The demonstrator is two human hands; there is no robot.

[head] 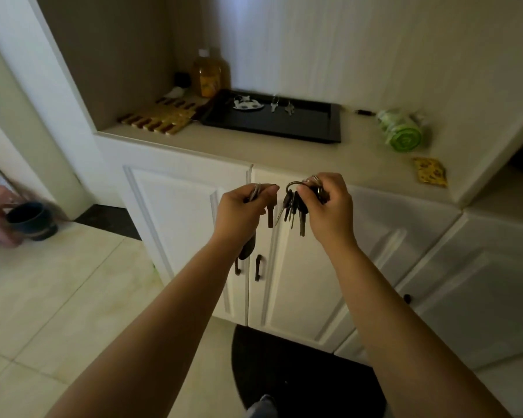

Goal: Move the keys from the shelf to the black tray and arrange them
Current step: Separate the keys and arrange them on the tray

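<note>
Keys [295, 208] in both hands' grip

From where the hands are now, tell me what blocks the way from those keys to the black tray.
Nothing visible does. The right hand holds the key bunch, the left hand a single key, both in front of the cabinet; bare countertop lies before the black tray.

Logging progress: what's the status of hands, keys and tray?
Left hand shut on single key; right hand shut on key bunch. Black tray already holds some keys. Path clear.
</note>
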